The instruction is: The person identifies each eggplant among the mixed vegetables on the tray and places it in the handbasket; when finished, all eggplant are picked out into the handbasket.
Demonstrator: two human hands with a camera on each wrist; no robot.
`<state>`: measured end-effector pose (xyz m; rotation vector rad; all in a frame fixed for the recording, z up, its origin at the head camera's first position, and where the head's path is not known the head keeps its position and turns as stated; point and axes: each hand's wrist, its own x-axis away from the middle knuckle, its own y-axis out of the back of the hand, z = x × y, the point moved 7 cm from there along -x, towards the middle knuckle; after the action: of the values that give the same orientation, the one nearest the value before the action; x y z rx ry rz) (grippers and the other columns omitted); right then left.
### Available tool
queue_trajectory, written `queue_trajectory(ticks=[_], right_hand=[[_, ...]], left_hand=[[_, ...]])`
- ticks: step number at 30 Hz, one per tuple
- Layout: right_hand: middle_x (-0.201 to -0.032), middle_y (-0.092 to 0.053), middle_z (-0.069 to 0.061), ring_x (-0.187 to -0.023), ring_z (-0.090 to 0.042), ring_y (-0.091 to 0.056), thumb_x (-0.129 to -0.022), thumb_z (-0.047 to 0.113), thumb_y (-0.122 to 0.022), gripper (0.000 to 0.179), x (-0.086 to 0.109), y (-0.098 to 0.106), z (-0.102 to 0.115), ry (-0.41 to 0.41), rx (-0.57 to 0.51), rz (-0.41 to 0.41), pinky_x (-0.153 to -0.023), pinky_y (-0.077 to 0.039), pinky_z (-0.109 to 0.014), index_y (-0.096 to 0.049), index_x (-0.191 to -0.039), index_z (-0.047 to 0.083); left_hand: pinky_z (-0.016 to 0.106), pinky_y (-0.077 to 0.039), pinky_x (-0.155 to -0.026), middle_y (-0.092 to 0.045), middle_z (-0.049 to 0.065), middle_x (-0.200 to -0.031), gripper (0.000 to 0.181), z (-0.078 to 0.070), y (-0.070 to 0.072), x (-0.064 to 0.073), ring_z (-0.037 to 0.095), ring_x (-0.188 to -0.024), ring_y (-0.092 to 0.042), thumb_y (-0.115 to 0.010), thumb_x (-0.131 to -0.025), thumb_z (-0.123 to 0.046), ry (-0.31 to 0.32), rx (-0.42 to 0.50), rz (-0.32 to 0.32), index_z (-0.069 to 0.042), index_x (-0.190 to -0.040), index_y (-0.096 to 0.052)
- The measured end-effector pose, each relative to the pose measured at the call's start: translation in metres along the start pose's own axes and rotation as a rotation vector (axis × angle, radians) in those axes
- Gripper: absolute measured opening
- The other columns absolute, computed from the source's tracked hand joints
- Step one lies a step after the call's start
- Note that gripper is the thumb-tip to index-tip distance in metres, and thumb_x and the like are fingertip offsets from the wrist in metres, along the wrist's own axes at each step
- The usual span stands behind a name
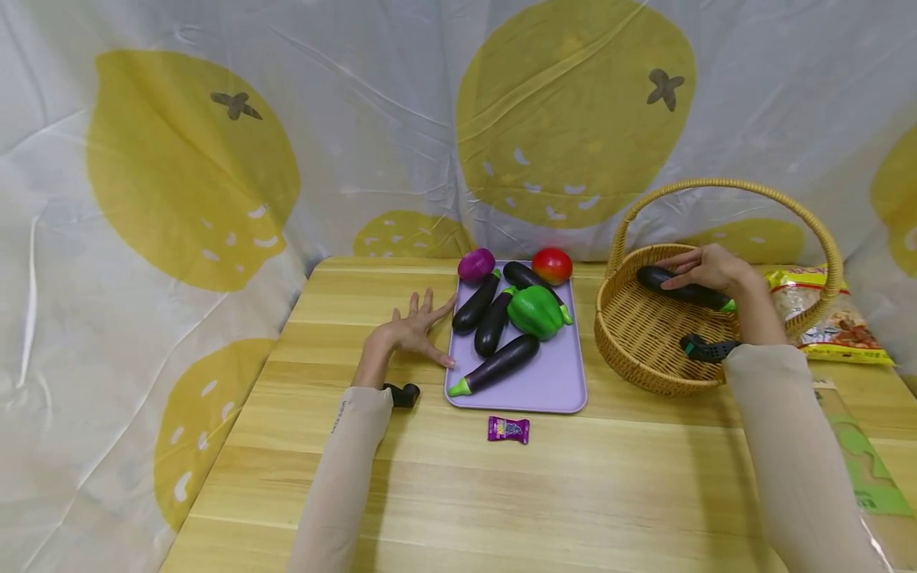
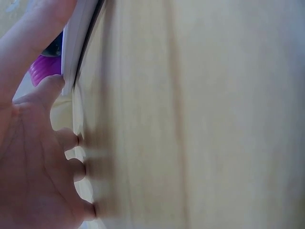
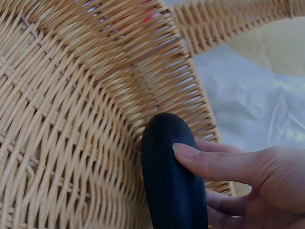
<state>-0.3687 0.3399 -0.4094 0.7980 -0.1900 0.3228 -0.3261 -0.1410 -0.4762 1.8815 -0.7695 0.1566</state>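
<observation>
Fabric printed with big yellow lemons (image 1: 358,119) hangs behind the pale wood-grain table (image 1: 609,485). On its right side stands a round woven wicker basket (image 1: 630,362), arched handle upright, which leaves its mouth reachable from the front. A shallow rectangular lilac tray (image 1: 552,386) lies near the middle, its rim apparently there to keep rounded produce from rolling off. A yellow-and-red plastic food packet (image 1: 852,326) lies beyond the basket.

The left hand (image 1: 411,330) is spread and grasps nothing, reaching to the tray's left edge, probably to steady it. The right hand (image 1: 705,269) grips a dark purple eggplant (image 3: 167,195) within the basket, thumb and fingers on opposite sides, a sensible hold for something smooth; whether it touches the bottom is unclear.

Four similar eggplants (image 1: 501,368) crowd a glossy green bell pepper (image 1: 536,312) on the tray. A round red fruit (image 1: 552,265) and a purple onion (image 1: 476,265) occupy its far corners. A small purple-wrapped candy (image 1: 509,430) lies before it.
</observation>
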Motion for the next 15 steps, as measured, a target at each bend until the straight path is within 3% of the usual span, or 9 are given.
queue_trajectory(ticks=[3,9,15], right_hand=[[-0.149,-0.05,-0.034,-0.134,-0.051,-0.049,-0.097,0.019,-0.074,0.055,-0.002,-0.002,-0.003,-0.001,-0.011,-0.006,-0.114,-0.041,-0.063,-0.055,-0.143,-0.006],[-0.15,-0.05,-0.031,-0.136,-0.051,-0.048,-0.098,0.018,-0.072,0.051,-0.005,-0.005,-0.008,0.001,-0.049,0.005,-0.117,-0.038,-0.064,-0.058,-0.141,-0.005],[-0.149,-0.056,-0.014,-0.139,-0.049,-0.046,-0.101,0.014,-0.068,0.037,-0.008,-0.006,-0.013,0.0,-0.1,0.024,-0.118,-0.038,-0.061,-0.066,-0.135,-0.002]], left_hand=[[0.075,0.017,-0.12,0.029,0.021,-0.169,0.127,-0.001,0.0,0.0,0.045,-0.155,0.03,-0.086,-0.079,-0.053,0.004,0.005,0.0,-0.035,-0.166,0.004],[0.073,0.018,-0.12,0.029,0.019,-0.169,0.127,0.002,-0.001,-0.001,0.044,-0.154,0.031,-0.087,-0.078,-0.054,0.012,0.017,0.002,-0.037,-0.166,0.004],[0.072,0.017,-0.121,0.029,0.019,-0.169,0.128,0.002,-0.001,-0.001,0.044,-0.155,0.031,-0.086,-0.078,-0.056,0.017,0.014,0.005,-0.037,-0.166,0.004]])
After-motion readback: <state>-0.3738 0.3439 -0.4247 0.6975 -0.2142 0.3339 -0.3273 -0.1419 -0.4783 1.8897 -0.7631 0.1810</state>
